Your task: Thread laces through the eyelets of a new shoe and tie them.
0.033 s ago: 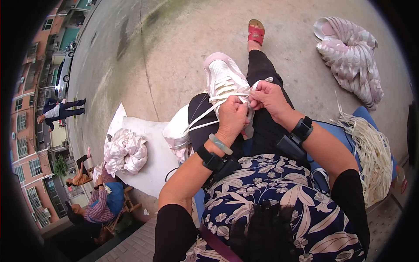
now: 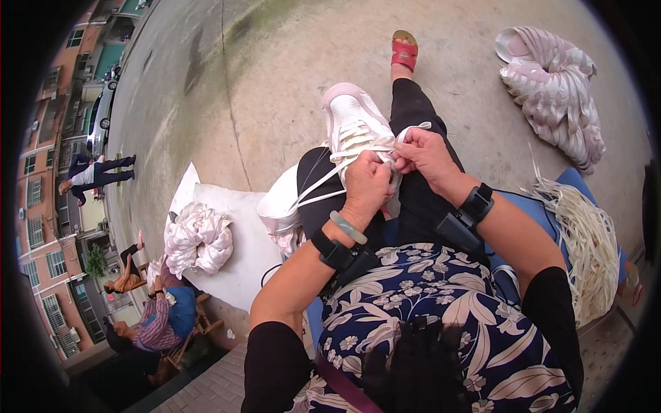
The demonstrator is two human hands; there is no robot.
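Note:
A white and pale pink sneaker (image 2: 352, 120) rests on my lap, toe pointing away from me. White lace crosses its lower eyelets, and a loose length of shoelace (image 2: 318, 184) trails to the left. My left hand (image 2: 367, 180) is closed at the upper left of the shoe opening, pinching the lace. On the other side my right hand (image 2: 428, 157) pinches the lace too, and a short end sticks up past its fingers. The fingers partly cover the sneaker's tongue and upper eyelets. Another white shoe (image 2: 279, 206) lies beside my left leg.
A ring-shaped bundle of pinkish shoe parts (image 2: 551, 96) lies on the concrete at far right. A similar bundle (image 2: 198, 239) sits on a white sheet (image 2: 237, 275) at left. Many loose laces (image 2: 585, 241) hang at my right. Seated people (image 2: 155, 327) and a standing person (image 2: 93, 175) are at left.

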